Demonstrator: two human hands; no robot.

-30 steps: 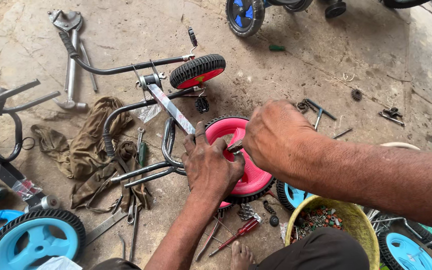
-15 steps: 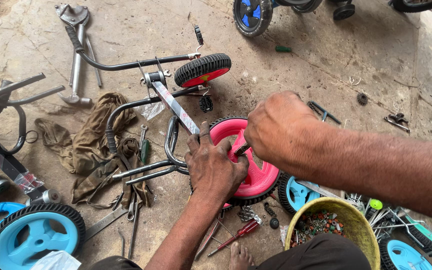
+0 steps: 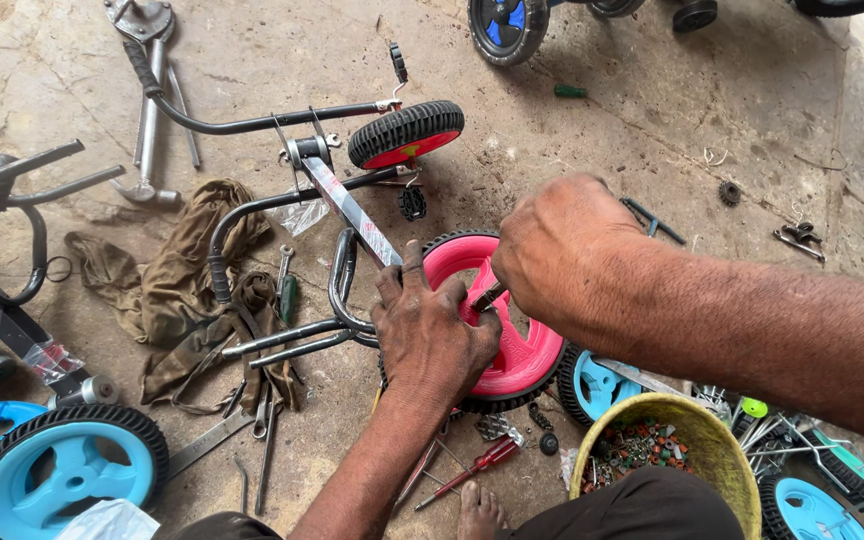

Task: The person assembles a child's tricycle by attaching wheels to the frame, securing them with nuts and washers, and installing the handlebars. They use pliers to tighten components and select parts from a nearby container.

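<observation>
Both hands work at the pink wheel (image 3: 512, 330), which lies flat on the floor against the small cycle frame (image 3: 342, 200). Left hand (image 3: 432, 335) presses spread on the hub; right hand (image 3: 562, 250) stays closed around a thin tool (image 3: 485, 297), barely shifted since a second ago.

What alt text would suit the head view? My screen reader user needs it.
Two bare hands work at the hub of a pink wheel on a small black bike frame lying on concrete: the left hand presses on it while the right hand grips a small tool there. Blue wheels, a rag and scattered tools surround them.
</observation>
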